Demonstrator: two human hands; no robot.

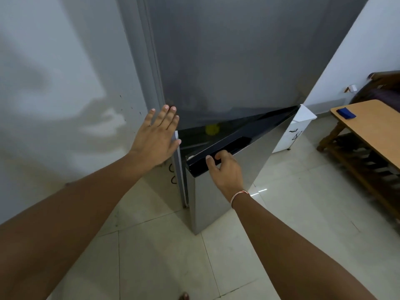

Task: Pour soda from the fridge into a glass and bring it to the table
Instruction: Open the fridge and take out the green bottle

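Pale floor tiles (164, 256) were seen nearest. Beyond, the right hand (225, 169) was curled on the lower fridge door (227, 191), ajar; the left hand (154, 138) was spread flat at ten o'clock against the fridge (227, 61). A jerked door could topple the contents. Soda was hidden; only something yellow (212, 129) was made out. At two o'clock the tabletop (372, 126) was cut off.

No readable text, label or sign anywhere

Dark grey fridge (227, 61), yellow item (212, 129) inside, tan wooden table (372, 126), blue cloth (347, 113), cream floor tiles (173, 256)
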